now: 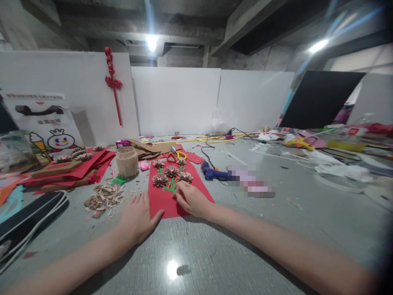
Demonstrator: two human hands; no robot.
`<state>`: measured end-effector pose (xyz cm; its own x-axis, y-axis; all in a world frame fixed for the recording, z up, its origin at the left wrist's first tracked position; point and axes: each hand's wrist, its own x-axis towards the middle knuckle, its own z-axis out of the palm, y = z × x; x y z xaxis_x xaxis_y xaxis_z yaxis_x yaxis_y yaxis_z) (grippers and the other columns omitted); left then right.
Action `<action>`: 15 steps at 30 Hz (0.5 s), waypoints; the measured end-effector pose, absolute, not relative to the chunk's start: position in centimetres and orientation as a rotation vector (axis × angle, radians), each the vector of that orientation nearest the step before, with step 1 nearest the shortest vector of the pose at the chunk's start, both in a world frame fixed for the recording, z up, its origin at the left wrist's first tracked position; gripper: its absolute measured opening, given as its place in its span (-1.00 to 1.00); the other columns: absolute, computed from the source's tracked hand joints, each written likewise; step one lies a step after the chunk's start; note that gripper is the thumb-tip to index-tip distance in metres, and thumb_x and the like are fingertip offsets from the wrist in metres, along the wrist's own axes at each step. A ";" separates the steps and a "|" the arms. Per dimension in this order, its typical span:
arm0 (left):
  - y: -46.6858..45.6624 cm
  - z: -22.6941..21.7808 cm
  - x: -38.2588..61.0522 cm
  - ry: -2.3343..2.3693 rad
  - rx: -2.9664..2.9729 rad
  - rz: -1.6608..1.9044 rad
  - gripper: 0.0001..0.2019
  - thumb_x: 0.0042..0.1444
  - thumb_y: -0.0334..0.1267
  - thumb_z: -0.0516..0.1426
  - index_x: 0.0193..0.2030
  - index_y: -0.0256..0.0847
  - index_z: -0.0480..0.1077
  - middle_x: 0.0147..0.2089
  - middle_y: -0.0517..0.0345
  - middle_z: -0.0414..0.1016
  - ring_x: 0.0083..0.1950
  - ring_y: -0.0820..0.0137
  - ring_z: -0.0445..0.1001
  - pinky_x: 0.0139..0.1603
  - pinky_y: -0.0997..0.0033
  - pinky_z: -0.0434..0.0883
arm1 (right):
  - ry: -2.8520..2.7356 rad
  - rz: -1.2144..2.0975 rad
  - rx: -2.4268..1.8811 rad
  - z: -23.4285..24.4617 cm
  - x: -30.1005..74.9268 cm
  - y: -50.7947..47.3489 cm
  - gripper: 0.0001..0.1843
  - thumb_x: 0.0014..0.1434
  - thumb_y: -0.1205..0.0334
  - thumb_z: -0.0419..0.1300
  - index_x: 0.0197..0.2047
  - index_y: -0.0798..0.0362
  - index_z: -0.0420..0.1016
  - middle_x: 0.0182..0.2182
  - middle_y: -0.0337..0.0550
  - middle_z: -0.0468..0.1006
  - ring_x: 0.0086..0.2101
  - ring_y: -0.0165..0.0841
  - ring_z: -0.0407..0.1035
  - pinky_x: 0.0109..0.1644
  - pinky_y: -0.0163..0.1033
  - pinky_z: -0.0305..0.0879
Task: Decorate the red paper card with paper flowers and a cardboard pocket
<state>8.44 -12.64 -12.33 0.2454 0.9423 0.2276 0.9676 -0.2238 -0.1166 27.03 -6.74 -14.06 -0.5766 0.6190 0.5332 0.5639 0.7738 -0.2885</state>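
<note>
Red sheet (172, 207) with brown flowers (171, 171), lying flat on grey table (233, 250).
Seen with left hand (137, 217) open, palm down, thumb over the sheet's lower left, and right hand (190, 198) curled, fingertips bunched at green stems (168, 189); cannot tell whether pinching anything.

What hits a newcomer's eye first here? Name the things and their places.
Most likely the bright red sheet on the table at centre, bearing brown flowers and green stems. Next, the red ornament on the white board at back left, then the black board at back right.
</note>
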 end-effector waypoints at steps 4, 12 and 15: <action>-13.5 -11.8 8.9 -1.880 -2.059 -0.083 -0.51 0.14 -0.12 -0.16 -0.33 -0.53 0.44 -0.38 -0.37 0.46 -0.27 0.01 0.44 -0.14 -0.08 0.23 | -2.331 0.118 -0.868 -14.1 27.1 -6.7 -0.93 0.13 0.36 -0.08 -0.39 0.06 0.14 -0.42 -0.13 0.32 -0.37 -0.37 0.25 -0.27 -0.26 0.21; -14.3 -12.5 9.4 -1.525 -2.110 -0.016 -0.60 -0.02 -0.60 -0.15 -0.11 -0.48 0.40 -0.04 -0.33 0.37 -0.05 0.04 0.35 -0.07 0.06 0.24 | -2.335 0.125 -0.864 -14.0 27.0 -6.7 -0.93 0.12 0.37 -0.09 -0.39 0.06 0.13 -0.43 -0.13 0.31 -0.38 -0.37 0.24 -0.30 -0.27 0.21; -14.7 -12.4 9.6 -1.578 -2.119 0.043 -0.61 -0.04 -0.66 -0.19 -0.27 -0.44 0.42 -0.34 -0.19 0.43 -0.33 0.17 0.40 -0.31 0.22 0.29 | -2.329 0.130 -0.861 -14.0 27.0 -6.7 -0.93 0.12 0.36 -0.09 -0.39 0.06 0.13 -0.43 -0.14 0.31 -0.38 -0.37 0.25 -0.29 -0.26 0.21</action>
<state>9.63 -14.72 -12.44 0.3295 0.9073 0.2614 0.8917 -0.2080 -0.4019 27.02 -6.75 -13.99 -0.5777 0.6135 0.5384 0.5498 0.7800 -0.2988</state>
